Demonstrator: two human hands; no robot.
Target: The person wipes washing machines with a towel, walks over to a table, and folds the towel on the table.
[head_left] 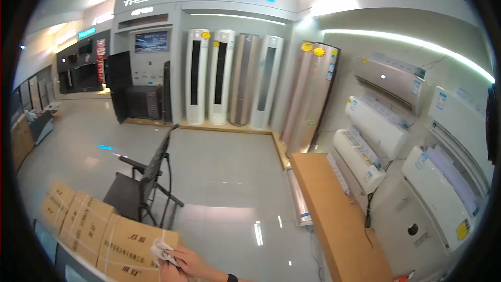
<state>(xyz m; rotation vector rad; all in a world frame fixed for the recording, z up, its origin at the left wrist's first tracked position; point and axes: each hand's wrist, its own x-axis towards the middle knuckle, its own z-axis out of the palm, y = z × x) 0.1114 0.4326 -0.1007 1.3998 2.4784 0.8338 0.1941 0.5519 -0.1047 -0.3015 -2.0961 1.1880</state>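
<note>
A crumpled white cloth or tissue (162, 249) is bunched up at the bottom of the head view, in front of the cardboard boxes. My right hand (192, 262), with a black band at its wrist, reaches in from the lower right, its fingers closed on the cloth. Just below it, partly cut off by the frame edge, my left hand (169, 271) grips the same cloth from underneath. Both hands are close together. Behind them stands a cardboard box (128, 248) with dark printing and straps. Whether the cloth touches the box I cannot tell.
More cardboard boxes (86, 224) line up at lower left. A black folding chair (141, 183) stands beyond them on shiny tiles. To the right runs a wooden counter (334, 214), below wall-mounted air conditioners (378, 125). Several tall floor-standing air conditioners (222, 78) stand along the back wall.
</note>
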